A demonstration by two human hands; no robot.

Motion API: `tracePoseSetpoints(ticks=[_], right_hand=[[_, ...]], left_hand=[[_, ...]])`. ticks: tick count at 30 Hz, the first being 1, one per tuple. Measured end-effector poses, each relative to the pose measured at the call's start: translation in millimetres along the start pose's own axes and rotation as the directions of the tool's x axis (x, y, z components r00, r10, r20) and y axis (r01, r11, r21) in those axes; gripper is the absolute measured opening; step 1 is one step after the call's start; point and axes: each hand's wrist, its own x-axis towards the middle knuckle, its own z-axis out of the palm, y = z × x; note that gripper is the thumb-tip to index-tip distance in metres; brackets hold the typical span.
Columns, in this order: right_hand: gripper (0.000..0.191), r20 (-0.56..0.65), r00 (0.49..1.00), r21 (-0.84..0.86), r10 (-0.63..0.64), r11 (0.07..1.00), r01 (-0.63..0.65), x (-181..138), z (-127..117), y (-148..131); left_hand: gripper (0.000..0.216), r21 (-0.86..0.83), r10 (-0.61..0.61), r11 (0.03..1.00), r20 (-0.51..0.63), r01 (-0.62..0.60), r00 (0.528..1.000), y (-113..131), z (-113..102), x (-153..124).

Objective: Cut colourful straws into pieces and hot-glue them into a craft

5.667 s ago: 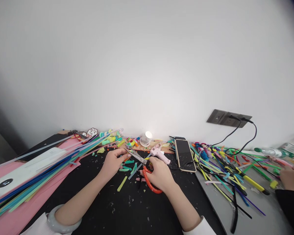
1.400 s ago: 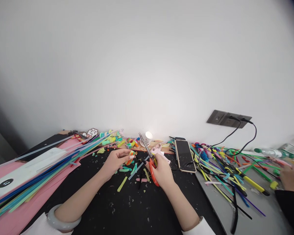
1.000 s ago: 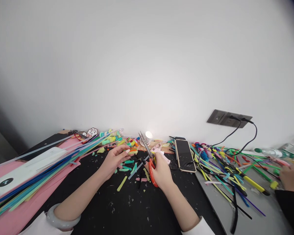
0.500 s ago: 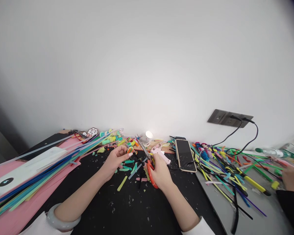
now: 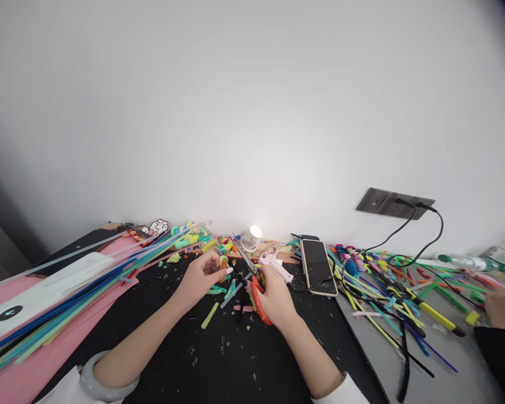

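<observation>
Between the thumb and fingers of my left hand is a small striped pipe-cleaner piece in orange, green and white. My right hand grips orange-handled scissors, their blades slightly apart and pointing up and left, away from me. The blade tips are to the right of the striped piece, apart from it. Below and between my hands lie short cut pipe-cleaner bits in teal, yellow and pink. A pink patterned object lies just beyond my right hand, partly hidden by it.
A paper cup stands by the wall. A phone lies right of my hands. Long pipe cleaners and a white box rest on pink sheets at left. More pipe cleaners cover the grey table, near another person's hand.
My left hand has turned the striped piece more upright, and its thumb has shifted slightly right. My right hand with the scissors has barely moved.
</observation>
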Motion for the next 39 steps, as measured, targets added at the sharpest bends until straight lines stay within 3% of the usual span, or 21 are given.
tracePoseSetpoints(ticks=[8, 11, 16, 30, 39], right_hand=[[0.02, -0.001, 1.0, -0.009, -0.009, 1.0, 0.009, -1, 0, 0], [0.02, 0.001, 1.0, -0.014, -0.018, 1.0, 0.018, -1, 1, 1], [0.019, 0.013, 1.0, -0.034, -0.013, 0.999, 0.014, -2, 0, 0], [0.019, 0.023, 0.999, -0.074, -0.029, 0.997, 0.031, -2, 0, -2], [0.018, 0.028, 0.999, -0.064, -0.032, 0.997, 0.034, -2, 0, -1]], left_hand=[[0.037, -0.004, -0.024, 1.0, -0.036, 0.024, 0.999, 9, 1, -2], [0.034, -0.019, -0.097, 0.995, -0.06, 0.096, 0.994, 10, 0, -1], [0.047, -0.015, -0.216, 0.976, -0.028, 0.216, 0.976, 4, -3, 2], [0.036, 0.056, -0.181, 0.981, -0.062, 0.184, 0.982, 4, -5, 2], [0.035, -0.007, -0.178, 0.984, -0.047, 0.178, 0.983, 9, -3, 0]])
